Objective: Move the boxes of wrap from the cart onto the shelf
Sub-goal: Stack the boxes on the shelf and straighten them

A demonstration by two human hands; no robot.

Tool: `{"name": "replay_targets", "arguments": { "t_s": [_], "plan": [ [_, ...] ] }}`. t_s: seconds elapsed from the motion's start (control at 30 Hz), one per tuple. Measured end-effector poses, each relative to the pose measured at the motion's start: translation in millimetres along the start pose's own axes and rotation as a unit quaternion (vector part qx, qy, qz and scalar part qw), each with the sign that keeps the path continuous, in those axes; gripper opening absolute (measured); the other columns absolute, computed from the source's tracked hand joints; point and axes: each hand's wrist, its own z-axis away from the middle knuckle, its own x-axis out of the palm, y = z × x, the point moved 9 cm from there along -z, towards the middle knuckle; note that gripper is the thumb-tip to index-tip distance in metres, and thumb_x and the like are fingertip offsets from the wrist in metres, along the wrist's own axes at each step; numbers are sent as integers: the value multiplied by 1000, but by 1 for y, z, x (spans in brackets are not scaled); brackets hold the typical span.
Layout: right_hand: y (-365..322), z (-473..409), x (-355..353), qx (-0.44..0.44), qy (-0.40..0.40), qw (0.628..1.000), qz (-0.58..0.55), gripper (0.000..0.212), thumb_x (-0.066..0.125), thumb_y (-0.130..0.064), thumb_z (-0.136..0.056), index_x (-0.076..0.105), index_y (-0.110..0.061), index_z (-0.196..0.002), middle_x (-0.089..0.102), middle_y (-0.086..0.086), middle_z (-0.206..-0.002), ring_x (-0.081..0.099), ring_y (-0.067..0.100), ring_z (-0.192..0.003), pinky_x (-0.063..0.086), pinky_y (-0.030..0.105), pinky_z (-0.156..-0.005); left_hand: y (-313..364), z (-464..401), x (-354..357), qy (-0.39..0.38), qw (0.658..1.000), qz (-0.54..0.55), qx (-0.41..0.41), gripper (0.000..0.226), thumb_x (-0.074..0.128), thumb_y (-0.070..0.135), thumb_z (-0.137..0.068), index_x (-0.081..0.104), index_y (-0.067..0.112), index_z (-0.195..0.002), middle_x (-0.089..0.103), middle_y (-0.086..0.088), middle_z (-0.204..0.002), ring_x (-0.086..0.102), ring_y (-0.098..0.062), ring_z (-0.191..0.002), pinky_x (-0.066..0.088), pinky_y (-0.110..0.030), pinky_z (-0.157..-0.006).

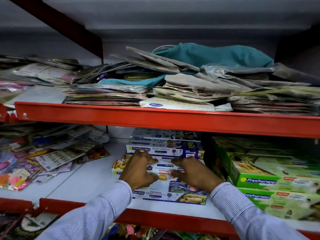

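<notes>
Both hands' (138,170) (194,172) grip spread flat on wrap boxes (162,168), bare shelf (90,177) left

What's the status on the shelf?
Both hands, left and right, flat on blue wrap boxes, fingers spread. Green wrap boxes tight on the right. Cart not in view.

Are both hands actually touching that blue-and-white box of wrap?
Touching. The head view shows the left hand and the right hand pressed flat on top of the box, fingers spread on it.
</notes>
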Motion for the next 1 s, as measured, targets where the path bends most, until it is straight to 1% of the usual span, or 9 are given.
{"name": "replay_targets", "arguments": {
  "t_s": [0.07, 0.17, 0.27, 0.37, 0.63, 0.77, 0.83, 0.9, 1.0],
  "plan": [
    [-1, 3, 2, 3, 29, 1000, 9, 54, 47, -54, -95, 54, -18, -135, 63, 8, -136, 59, 29, -121, 51, 43, -98, 3, 6, 0, 35, 997, -57, 25, 57, 61, 53, -64, 75, 28, -114, 73, 11, -113, 53, -23, -111, 39, -47, -95],
    [-4, 5, 3, 2, 48, 999, 20, 42, 45, -45, -99, 53, -20, -132, 62, 8, -135, 59, 32, -119, 53, 41, -92, 3, 9, 3, 42, 998, -37, 42, 58, 52, 52, -70, 74, 26, -117, 71, 11, -122, 54, -21, -115, 42, -44, -99],
    [-3, 7, 2, 2, 57, 998, 18, 36, 46, -42, -99, 55, -21, -127, 65, 9, -130, 62, 33, -113, 55, 43, -87, 1, 8, 9, 27, 999, -1, 45, 56, 52, 50, -75, 73, 24, -120, 68, 8, -127, 55, -19, -118, 48, -42, -100],
    [0, 7, 0, 3, 56, 998, 8, 33, 49, -38, -98, 57, -19, -124, 68, 11, -125, 65, 34, -108, 56, 43, -85, 0, 8, 14, 18, 998, -17, 57, 48, 59, 43, -81, 70, 26, -125, 67, 8, -129, 54, -19, -119, 47, -42, -102],
    [4, 4, 3, 0, 50, 999, -1, 33, 51, -35, -97, 57, -21, -126, 67, 11, -127, 66, 31, -103, 56, 42, -84, 1, 8, 19, 5, 997, -34, 70, 48, 55, 42, -86, 65, 28, -130, 64, 8, -135, 53, -20, -123, 44, -45, -106],
    [5, 3, 6, 1, 43, 999, 7, 35, 48, -34, -97, 53, -22, -130, 63, 9, -134, 64, 32, -110, 55, 43, -87, 5, 17, 22, 5, 993, -78, 86, 49, 47, 41, -95, 52, 30, -142, 51, 7, -150, 41, -25, -138, 32, -53, -115],
    [4, 7, 8, 1, 43, 998, 40, 43, 44, -33, -99, 43, -22, -141, 51, 9, -148, 52, 32, -130, 49, 45, -100, 7, 27, 23, 14, 988, -123, 95, 54, 41, 46, -99, 36, 32, -151, 37, 3, -160, 28, -30, -148, 24, -60, -116],
    [-3, 20, 14, -1, 56, 995, 82, 53, 39, -33, -103, 26, -21, -153, 27, 7, -162, 26, 32, -149, 34, 47, -116, 9, 46, 23, 30, 984, -152, 88, 62, 35, 53, -99, 22, 32, -156, 20, -1, -166, 13, -32, -153, 20, -66, -116],
    [-19, 58, 22, 4, 139, 988, 73, 60, 31, -43, -103, 9, -27, -157, 3, 3, -167, -1, 31, -154, 15, 51, -124, 14, 91, 25, 60, 983, -163, 64, 70, 30, 60, -99, 6, 30, -158, 1, -5, -168, -5, -35, -153, 8, -68, -118]
  ]
}}
